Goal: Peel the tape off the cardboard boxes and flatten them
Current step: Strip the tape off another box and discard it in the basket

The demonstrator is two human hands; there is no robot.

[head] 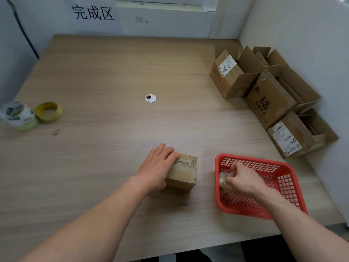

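Seen from the head camera: a person's left hand (156, 167) lies with straight fingers flat on top of a small cardboard box (182, 181) at the near middle of the table (94, 72), while the right hand (243, 178) reaches into the red basket (251, 160) just beside it, fingers curled around a wad of peeled tape (223, 183). The sticky wad could cling to the fingers and come back out, or lift the light basket with it. A strip of clear tape (184, 172) lies across the box's face below a torn patch (188, 161) where the corrugation shows — a hard pull there could rip more liner, and the box, held only by a flat palm, might slide. By count: one box under the hand, three open boxes (270, 99) against the right wall — possibly a fourth behind them, since the flaps overlap — one basket, one wad, two tape rolls (49, 111) clearly visible at the left edge, one cardboard scrap (56, 131), one cable grommet (150, 98), and one paper sign (93, 13) on the back wall.
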